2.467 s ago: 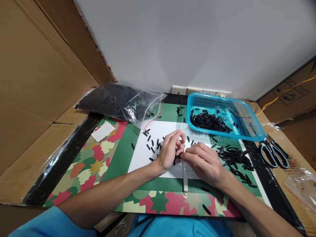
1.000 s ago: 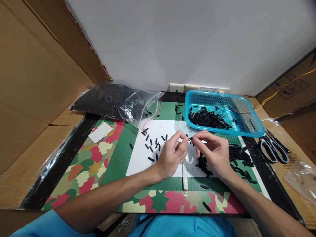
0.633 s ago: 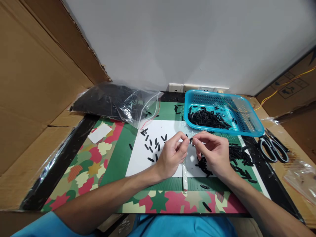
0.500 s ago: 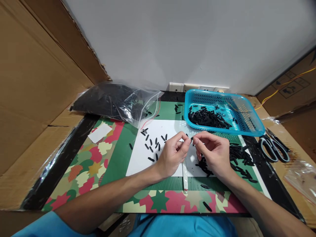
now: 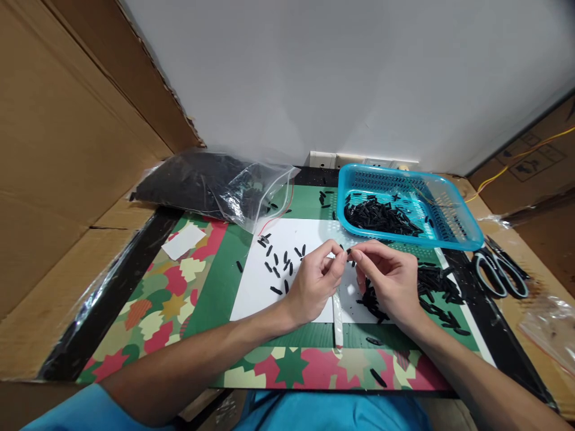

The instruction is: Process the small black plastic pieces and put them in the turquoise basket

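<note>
My left hand [image 5: 314, 280] is closed in a pinch above the white sheet [image 5: 251, 299], its fingertips meeting those of the other hand. What it grips, if anything, is hidden behind the fingers. Thumb and forefinger of my right hand [image 5: 390, 276] pinch a small black piece [image 5: 349, 252], mostly covered. Below the left hand lies a narrow white wrapped strip [image 5: 338, 323], its upper end out of sight. Slim black pieces [image 5: 275, 291] are scattered on the sheet to the left. A denser heap of black pieces [image 5: 435, 282] spreads beside and partly under the right hand.
A blue plastic basket [image 5: 471, 236] with black pieces stands behind the right hand. Scissors [image 5: 501, 272] and a clear plastic bag [image 5: 550, 323] lie at the right. A zip bag full of dark material [image 5: 188, 182] sits back left, near a white paper scrap [image 5: 183, 241].
Both hands keep their pinch at almost the same spot, with only slight movement at the fingertips. The whole view has shifted by a few pixels.
</note>
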`<action>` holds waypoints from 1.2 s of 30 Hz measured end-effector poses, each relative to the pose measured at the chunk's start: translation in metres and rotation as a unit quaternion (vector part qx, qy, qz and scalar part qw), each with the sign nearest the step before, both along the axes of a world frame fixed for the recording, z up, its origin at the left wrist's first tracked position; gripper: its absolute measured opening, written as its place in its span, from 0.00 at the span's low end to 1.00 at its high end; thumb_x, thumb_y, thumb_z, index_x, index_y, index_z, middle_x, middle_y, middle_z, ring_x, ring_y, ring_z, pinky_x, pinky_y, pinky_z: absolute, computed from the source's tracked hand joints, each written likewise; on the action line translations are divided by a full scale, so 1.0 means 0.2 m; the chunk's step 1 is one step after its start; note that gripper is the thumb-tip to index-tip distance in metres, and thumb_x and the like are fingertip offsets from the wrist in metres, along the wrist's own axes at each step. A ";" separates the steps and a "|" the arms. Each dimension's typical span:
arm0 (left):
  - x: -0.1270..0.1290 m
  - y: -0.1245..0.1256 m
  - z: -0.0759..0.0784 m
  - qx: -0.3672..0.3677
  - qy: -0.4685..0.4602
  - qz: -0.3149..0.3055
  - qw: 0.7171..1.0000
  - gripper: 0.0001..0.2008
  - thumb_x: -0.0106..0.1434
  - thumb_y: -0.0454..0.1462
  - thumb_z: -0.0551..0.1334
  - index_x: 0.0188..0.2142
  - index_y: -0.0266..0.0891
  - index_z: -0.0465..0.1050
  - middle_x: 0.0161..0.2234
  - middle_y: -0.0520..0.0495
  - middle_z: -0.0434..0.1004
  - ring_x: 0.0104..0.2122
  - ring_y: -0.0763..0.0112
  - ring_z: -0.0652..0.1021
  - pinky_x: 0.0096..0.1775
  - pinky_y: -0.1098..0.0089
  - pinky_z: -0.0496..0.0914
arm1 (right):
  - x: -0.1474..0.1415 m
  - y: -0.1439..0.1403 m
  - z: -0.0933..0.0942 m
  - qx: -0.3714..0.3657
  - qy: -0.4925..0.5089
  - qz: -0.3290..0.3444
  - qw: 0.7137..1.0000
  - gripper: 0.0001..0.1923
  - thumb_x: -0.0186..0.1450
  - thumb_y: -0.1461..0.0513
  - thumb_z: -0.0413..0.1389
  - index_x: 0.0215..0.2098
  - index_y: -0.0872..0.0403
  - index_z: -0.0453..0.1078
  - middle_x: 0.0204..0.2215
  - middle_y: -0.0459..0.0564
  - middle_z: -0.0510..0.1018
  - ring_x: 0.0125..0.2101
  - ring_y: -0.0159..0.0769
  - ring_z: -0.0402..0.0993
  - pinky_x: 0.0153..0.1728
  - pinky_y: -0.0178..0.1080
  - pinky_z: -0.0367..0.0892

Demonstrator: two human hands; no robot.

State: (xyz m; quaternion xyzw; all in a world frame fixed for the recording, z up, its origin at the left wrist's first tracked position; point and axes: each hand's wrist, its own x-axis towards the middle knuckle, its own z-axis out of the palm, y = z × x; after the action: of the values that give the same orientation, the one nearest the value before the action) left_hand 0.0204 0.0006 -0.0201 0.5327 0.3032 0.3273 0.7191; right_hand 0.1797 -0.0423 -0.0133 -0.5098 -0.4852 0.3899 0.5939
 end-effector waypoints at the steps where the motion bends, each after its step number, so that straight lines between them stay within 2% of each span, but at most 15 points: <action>1: 0.00 0.00 0.00 0.000 -0.003 0.000 1.000 0.18 0.73 0.53 0.61 0.36 0.43 0.61 0.18 0.63 0.50 0.17 0.82 0.52 0.21 0.78 0.50 | 0.00 0.00 0.00 0.001 0.003 0.001 1.000 0.10 0.70 0.55 0.66 0.39 0.53 0.83 0.25 0.45 0.76 0.15 0.27 0.68 0.14 0.33 0.64; 9: -0.01 0.00 -0.01 0.009 0.000 -0.003 1.000 0.19 0.73 0.54 0.60 0.36 0.43 0.62 0.19 0.62 0.52 0.17 0.82 0.53 0.21 0.78 0.51 | 0.01 0.00 0.01 0.004 0.016 0.005 1.000 0.07 0.69 0.58 0.67 0.37 0.53 0.83 0.27 0.45 0.76 0.15 0.26 0.68 0.12 0.32 0.65; 15: -0.01 0.00 -0.01 0.022 0.004 -0.005 1.000 0.17 0.74 0.51 0.60 0.36 0.42 0.63 0.19 0.62 0.53 0.17 0.83 0.54 0.20 0.79 0.51 | 0.00 0.00 0.04 0.034 -0.016 0.005 0.999 0.06 0.69 0.60 0.65 0.35 0.54 0.81 0.32 0.48 0.79 0.17 0.26 0.71 0.16 0.32 0.70; 22: 0.00 0.01 0.00 0.001 -0.027 0.004 1.000 0.19 0.74 0.52 0.60 0.34 0.42 0.60 0.18 0.63 0.55 0.15 0.84 0.52 0.18 0.81 0.50 | 0.00 0.01 0.05 0.025 0.015 -0.001 1.000 0.05 0.66 0.64 0.65 0.32 0.55 0.79 0.29 0.45 0.77 0.17 0.25 0.71 0.17 0.30 0.69; 27: 0.00 0.02 0.01 0.020 -0.034 0.030 0.999 0.19 0.74 0.52 0.60 0.34 0.43 0.60 0.18 0.63 0.56 0.14 0.83 0.56 0.17 0.82 0.52 | 0.02 0.03 0.04 0.033 0.041 -0.030 0.998 0.05 0.67 0.62 0.66 0.34 0.55 0.80 0.28 0.44 0.76 0.16 0.26 0.71 0.16 0.31 0.68; 32: 0.00 0.02 0.01 0.025 -0.038 0.031 0.998 0.19 0.74 0.52 0.60 0.34 0.42 0.60 0.18 0.63 0.56 0.14 0.83 0.55 0.17 0.82 0.53 | 0.02 0.04 0.03 0.002 0.041 0.017 0.999 0.09 0.68 0.56 0.67 0.37 0.54 0.80 0.30 0.45 0.77 0.17 0.28 0.73 0.18 0.33 0.69; 36: 0.01 0.02 0.00 0.026 -0.041 0.030 0.998 0.20 0.74 0.52 0.61 0.34 0.42 0.62 0.18 0.62 0.57 0.14 0.83 0.55 0.17 0.82 0.54 | 0.02 0.02 0.02 0.009 -0.004 0.050 0.999 0.08 0.72 0.57 0.63 0.39 0.53 0.78 0.33 0.45 0.78 0.20 0.27 0.75 0.22 0.33 0.70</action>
State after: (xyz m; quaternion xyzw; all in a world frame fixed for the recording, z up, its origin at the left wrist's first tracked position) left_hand 0.0216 0.0036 -0.0195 0.5280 0.2810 0.3782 0.7065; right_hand 0.1835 -0.0374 -0.0093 -0.4810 -0.5160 0.4125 0.5764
